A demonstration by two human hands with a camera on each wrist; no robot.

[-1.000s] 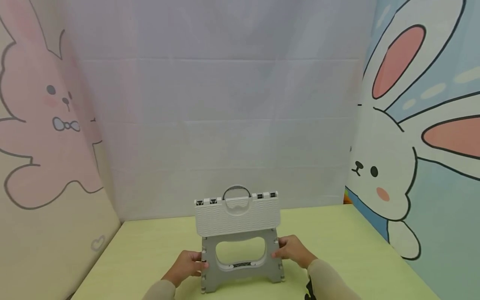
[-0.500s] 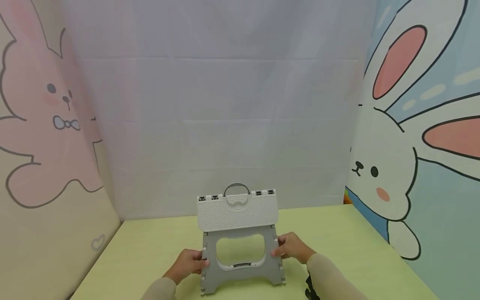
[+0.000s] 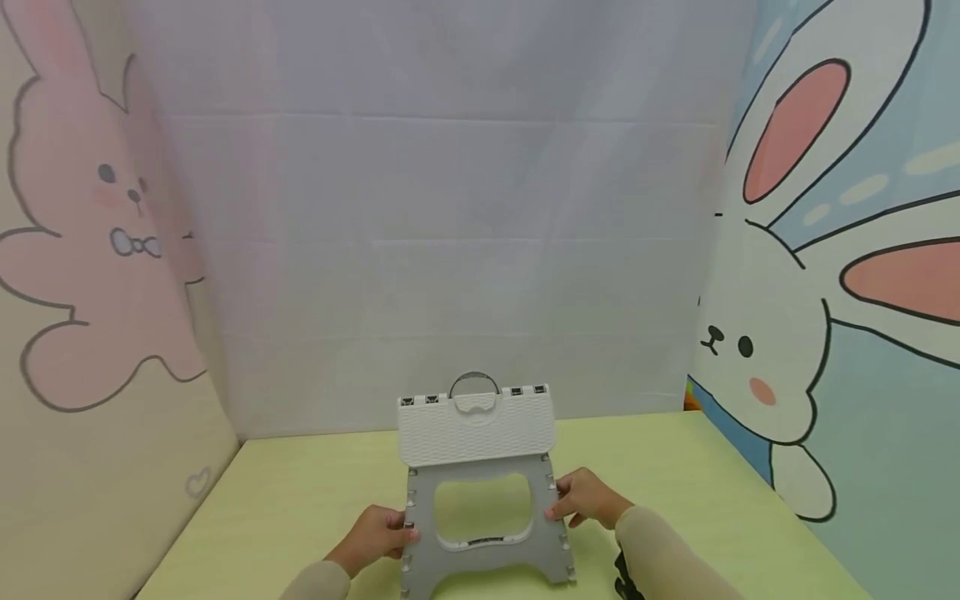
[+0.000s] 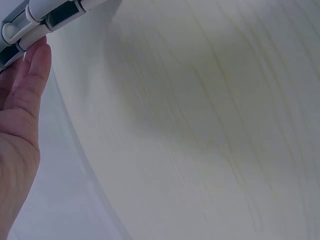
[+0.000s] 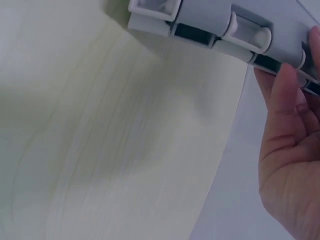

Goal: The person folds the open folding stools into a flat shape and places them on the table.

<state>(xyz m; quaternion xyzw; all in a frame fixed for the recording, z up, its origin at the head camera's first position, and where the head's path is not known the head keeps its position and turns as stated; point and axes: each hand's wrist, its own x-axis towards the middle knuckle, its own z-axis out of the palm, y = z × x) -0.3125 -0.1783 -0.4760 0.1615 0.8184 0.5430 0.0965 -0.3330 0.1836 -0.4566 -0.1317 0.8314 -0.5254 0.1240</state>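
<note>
A folding step stool (image 3: 476,427) stands flattened and upright in the head view, its white textured top above its grey legs. A thin carry handle loops over its upper edge. My left hand (image 3: 372,537) grips the left edge of the grey leg panel, thumb on the near face. On the opposite edge my right hand (image 3: 588,498) pinches the panel the same way, slightly higher. Up close in the left wrist view, fingers (image 4: 30,82) reach behind the hinged edge. In the right wrist view, the stool's hinge edge (image 5: 220,30) shows knuckle joints beside the fingers.
A pale yellow wood-grain table (image 3: 315,475) lies under the stool. Behind it hangs a white sheet (image 3: 450,208). Cartoon rabbit panels flank the table on the left (image 3: 82,250) and right (image 3: 772,333). A small black object (image 3: 626,579) shows beside the right sleeve.
The stool's leg end has shifted slightly down and nearer in the head view, its bottom left corner now close to the frame's lower edge. Both hands keep their hold on its sides.
</note>
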